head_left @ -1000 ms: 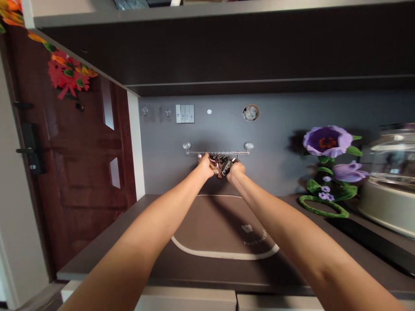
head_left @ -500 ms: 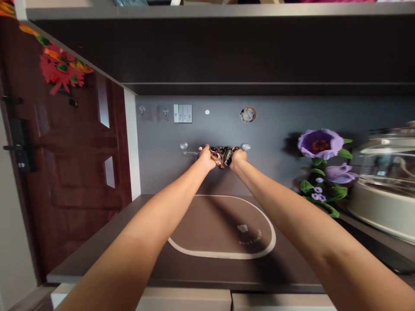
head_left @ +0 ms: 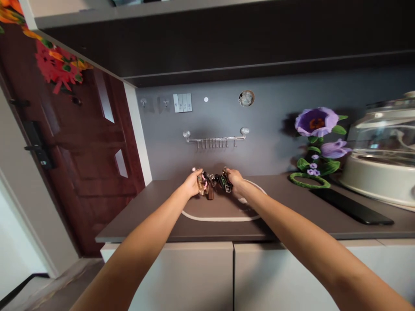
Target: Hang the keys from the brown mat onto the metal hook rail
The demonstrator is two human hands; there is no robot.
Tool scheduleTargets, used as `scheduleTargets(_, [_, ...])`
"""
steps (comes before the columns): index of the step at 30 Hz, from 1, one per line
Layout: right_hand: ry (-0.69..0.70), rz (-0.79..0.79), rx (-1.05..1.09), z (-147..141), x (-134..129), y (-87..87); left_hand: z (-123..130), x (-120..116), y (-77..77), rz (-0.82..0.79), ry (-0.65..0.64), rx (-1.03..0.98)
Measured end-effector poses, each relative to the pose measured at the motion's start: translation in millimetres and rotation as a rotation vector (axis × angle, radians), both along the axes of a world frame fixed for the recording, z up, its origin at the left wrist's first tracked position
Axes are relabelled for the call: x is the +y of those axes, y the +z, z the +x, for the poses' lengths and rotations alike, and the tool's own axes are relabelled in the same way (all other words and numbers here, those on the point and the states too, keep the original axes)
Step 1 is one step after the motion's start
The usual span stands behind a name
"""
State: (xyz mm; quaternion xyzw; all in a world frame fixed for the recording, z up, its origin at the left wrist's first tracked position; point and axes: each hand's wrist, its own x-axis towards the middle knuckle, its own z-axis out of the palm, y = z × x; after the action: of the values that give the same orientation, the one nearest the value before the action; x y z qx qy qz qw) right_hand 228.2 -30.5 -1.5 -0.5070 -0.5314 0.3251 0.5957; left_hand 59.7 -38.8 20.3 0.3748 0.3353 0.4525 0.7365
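A bunch of keys with keyrings and charms [head_left: 210,190] hangs between my two hands, low over the brown oval mat [head_left: 223,211]. My left hand [head_left: 193,182] is closed on its left part, where brown and pink pieces show. Closed around the right part is my right hand [head_left: 234,179], beside a dark key fob [head_left: 224,182]. The small pieces overlap, so I cannot make out each one. Above them, a clear rail with several small hooks [head_left: 215,140] is fixed to the grey back wall by two round mounts.
Purple fabric flowers [head_left: 317,123] stand on the right, with a black flat slab [head_left: 352,206] and a white appliance with a clear dome [head_left: 379,177] near them. A dark shelf [head_left: 210,47] overhangs the counter [head_left: 136,220]. At left is a red-brown door [head_left: 94,164].
Both hands have come down from the rail with the keys and moved slightly apart. The rail's hooks now show. My view has tilted, with the cabinet fronts showing more.
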Motion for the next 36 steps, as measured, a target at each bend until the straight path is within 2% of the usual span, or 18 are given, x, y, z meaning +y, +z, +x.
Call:
scheduleTargets(2, [-0.086,-0.133,-0.097,6,-14,-3.4,-9,0,-10.6,0.093,-0.024,0.119])
scheduleTargets(4, [-0.22,-0.102,-0.322,18,-23,-3.7,-19,3,-18.0,0.255,-0.006,0.256])
scheduleTargets(7, [-0.323,-0.001,-0.577,37,-28,-3.6,-31,8,-25.3,0.527,0.138,0.514])
scheduleTargets(10, [-0.312,-0.013,-0.745,50,-27,-5.3,-41,10,-28.8,0.793,0.282,0.769])
scheduleTargets(13, [-0.22,-0.079,-0.831,52,-26,-6.7,-47,8,-28.9,0.941,0.244,0.932])
scheduleTargets(17, [-0.22,-0.119,-0.895,48,-28,-3.7,-49,1,-26.1,0.868,0.137,0.932])
scheduleTargets(20, [-0.206,0.062,-0.944,41,-34,0.9,-48,0,-23.3,0.81,0.146,0.807])
scheduleTargets(22, [-0.137,0.219,-0.93,33,-40,4.8,-48,-2,-20.1,0.804,0.174,0.686])
scheduleTargets(24, [-0.02,0.288,-0.843,21,-50,9.6,-47,-5,-14.8,0.821,0.179,0.586])
scheduleTargets(26, [0.188,0.175,-0.648,7,-62,15.4,-46,-12,-7.7,0.832,0.111,0.518])
scheduleTargets(28, [0.461,0.011,-0.43,-7,-74,20.9,-45,-22,-1.1,0.784,-0.074,0.459])
scheduleTargets(30, [0.653,-0.118,-0.249,-16,-82,24.5,-43,-31,2.1,0.693,-0.273,0.374])
scheduleTargets(33, [0.787,-0.256,-0.043,-21,-85,22.8,-42,-41,-2.3,0.545,-0.422,0.25])
scheduleTargets(36, [0.837,-0.319,0.093,-16,-84,13.1,-43,-44,-13.3,0.432,-0.437,0.149])
